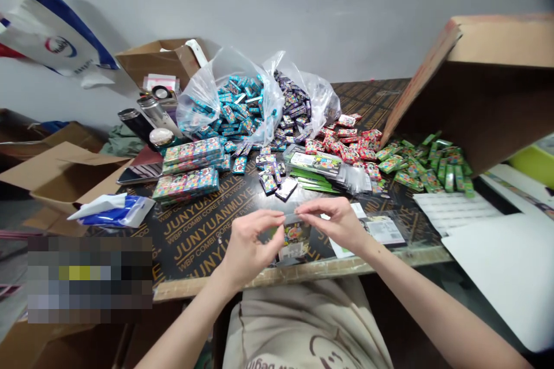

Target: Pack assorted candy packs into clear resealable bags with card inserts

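Between my hands a small clear plastic packet [295,234] with a colourful print hangs over the front of the table. My left hand [250,245] is closed, thumb and forefinger at the packet's upper left edge. Pinched fingers of my right hand [340,223] grip its top edge on the other side. Just beyond the fingers lie loose purple-black small boxes [269,180], one of them turned dark side up. A stack of clear printed packets [318,164] with green edges sits behind my right hand. Flat printed sheets [381,229] lie beside my right wrist.
Clear bags hold blue small boxes [240,106] and purple ones [294,98]. Red boxes [346,141] and green boxes [445,164] lie loose to the right, by a tilted cardboard box [485,92]. At left are wrapped stacks [186,184], steel flasks [158,114] and a wipes pack [125,211].
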`<state>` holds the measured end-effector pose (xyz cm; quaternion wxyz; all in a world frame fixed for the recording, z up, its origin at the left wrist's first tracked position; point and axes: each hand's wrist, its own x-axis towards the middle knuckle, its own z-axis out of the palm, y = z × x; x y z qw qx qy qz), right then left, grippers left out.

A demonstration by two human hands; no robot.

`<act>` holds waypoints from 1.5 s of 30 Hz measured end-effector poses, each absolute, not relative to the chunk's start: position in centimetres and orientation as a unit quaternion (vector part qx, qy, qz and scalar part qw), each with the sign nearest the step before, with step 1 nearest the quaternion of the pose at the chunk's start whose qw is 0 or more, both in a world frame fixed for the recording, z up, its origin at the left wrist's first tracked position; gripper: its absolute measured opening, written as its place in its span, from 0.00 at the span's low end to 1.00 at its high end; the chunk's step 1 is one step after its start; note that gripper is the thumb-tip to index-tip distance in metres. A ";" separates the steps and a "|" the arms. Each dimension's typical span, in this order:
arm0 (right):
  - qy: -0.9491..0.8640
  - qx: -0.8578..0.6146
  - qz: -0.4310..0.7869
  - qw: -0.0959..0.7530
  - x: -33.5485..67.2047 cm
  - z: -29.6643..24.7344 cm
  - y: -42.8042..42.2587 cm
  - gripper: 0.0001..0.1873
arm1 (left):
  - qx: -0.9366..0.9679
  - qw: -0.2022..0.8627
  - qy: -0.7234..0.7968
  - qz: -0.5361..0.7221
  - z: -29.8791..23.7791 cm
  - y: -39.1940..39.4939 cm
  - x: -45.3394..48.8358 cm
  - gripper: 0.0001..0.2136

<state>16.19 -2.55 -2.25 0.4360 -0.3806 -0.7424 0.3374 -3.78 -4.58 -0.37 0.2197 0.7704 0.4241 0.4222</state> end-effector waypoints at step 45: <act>-0.864 -0.367 0.268 0.216 8.5 -7.1 -0.2 0.24 | 0.297 0.563 0.545 0.546 -8.0 -0.7 -11.7 0.39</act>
